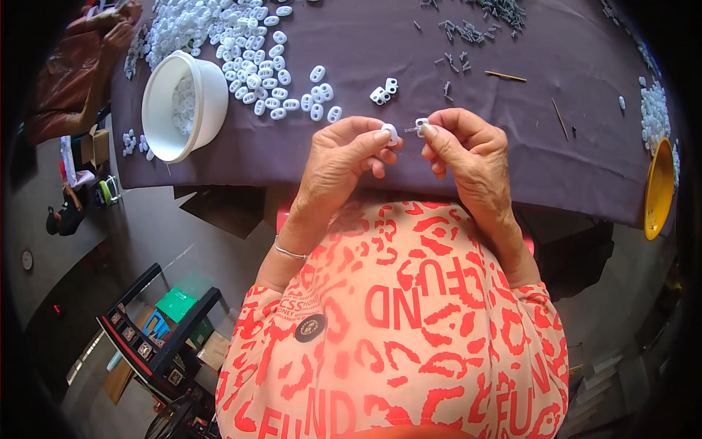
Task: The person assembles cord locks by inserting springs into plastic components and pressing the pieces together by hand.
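Observation:
Above the near edge of the table, my left hand (340, 154) pinches a white oval plastic piece (390, 134) between thumb and fingers. My right hand (472, 150) is closed on a white two-hole plastic piece (421, 124). From its left side a thin coiled spring (409, 130) sticks out toward my left hand. The two white pieces are apart, with a short gap between them. Just beyond my hands lies a small cluster of white two-hole pieces (379, 95) on the dark cloth.
A white tub (213, 99) with pale small parts stands left, beside a heap of white oval pieces (252, 62). Small grey parts (468, 33) lie at the back. Two thin sticks (504, 75) and a yellow bowl (659, 190) are on the right. Another person's arm (106, 44) rests far left.

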